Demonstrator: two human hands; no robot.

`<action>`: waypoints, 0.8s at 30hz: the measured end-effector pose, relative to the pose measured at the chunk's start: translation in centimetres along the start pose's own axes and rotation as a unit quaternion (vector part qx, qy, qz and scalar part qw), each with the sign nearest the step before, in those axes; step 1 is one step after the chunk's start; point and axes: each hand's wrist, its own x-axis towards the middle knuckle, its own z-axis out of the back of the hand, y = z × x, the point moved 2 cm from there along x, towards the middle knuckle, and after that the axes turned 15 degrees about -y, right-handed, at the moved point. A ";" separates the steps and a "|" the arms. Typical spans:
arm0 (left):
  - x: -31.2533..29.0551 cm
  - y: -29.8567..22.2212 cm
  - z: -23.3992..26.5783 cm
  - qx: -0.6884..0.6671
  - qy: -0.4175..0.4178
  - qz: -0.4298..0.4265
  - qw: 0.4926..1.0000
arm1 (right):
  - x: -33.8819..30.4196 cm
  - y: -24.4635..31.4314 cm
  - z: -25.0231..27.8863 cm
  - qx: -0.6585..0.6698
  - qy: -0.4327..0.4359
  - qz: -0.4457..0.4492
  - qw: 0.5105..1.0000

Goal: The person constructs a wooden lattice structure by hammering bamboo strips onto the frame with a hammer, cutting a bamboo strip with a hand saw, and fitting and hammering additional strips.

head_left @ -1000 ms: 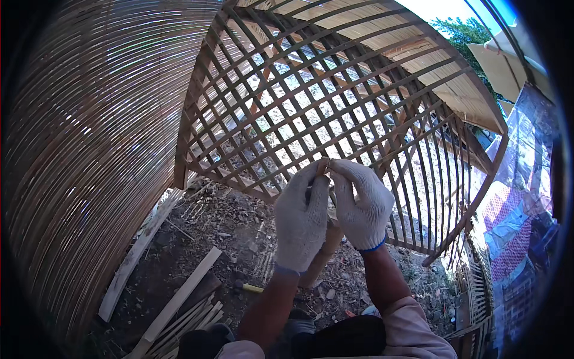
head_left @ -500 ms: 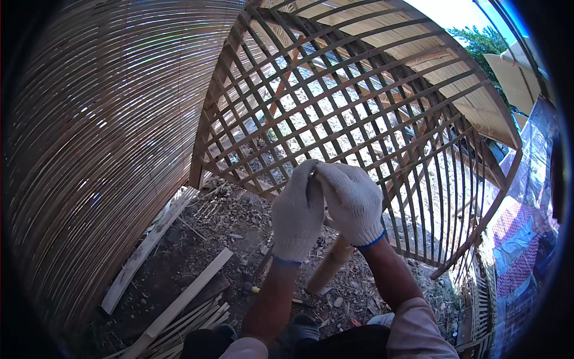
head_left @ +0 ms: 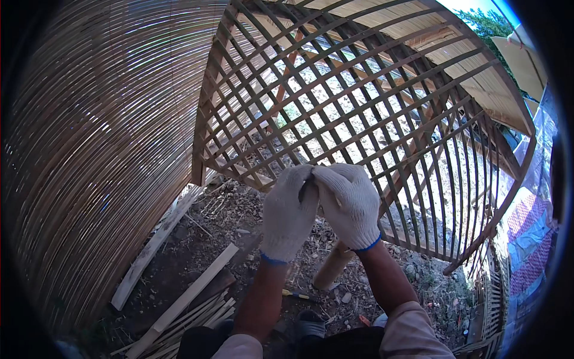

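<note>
My left hand (head_left: 288,212) and my right hand (head_left: 351,206) wear white knitted gloves with blue cuffs. They meet at the fingertips in front of a wooden lattice panel (head_left: 200,143). Both hands are closed, fingers bent and pinched together; whatever lies between them is hidden by the gloves. The panel is made of thin crossed slats fixed to a darker frame, and its lower edge runs behind my hands. Below my right wrist a round wooden post (head_left: 332,269) leans up from the ground.
A wall of narrow slats (head_left: 101,155) rises on the left. Long pale boards (head_left: 188,291) and a pile of thin strips (head_left: 209,316) lie at lower left. A yellow-handled tool (head_left: 296,294) rests on leaf-strewn soil near my shoes. Patterned plastic sheeting (head_left: 529,239) hangs at right.
The view has shifted slightly, so the lattice panel's right side and the boards sit farther right. My hands stay pinched together, a little farther left in the picture.
</note>
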 end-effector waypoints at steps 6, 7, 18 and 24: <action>-0.4 -0.6 -0.4 -0.019 -0.017 -0.017 1.000 | -0.7 -0.5 0.1 0.009 -0.031 -0.017 0.999; -0.6 -0.8 -0.5 -0.016 -0.020 -0.009 1.000 | -0.7 -0.5 0.2 0.010 -0.038 -0.015 0.999; -0.9 -1.8 -0.5 -0.041 -0.045 -0.002 0.998 | -1.3 0.8 1.1 0.024 0.021 -0.018 0.999; 0.0 0.0 -0.1 -0.123 -0.081 0.163 0.976 | -4.5 -1.3 1.1 0.188 -0.035 -0.245 0.950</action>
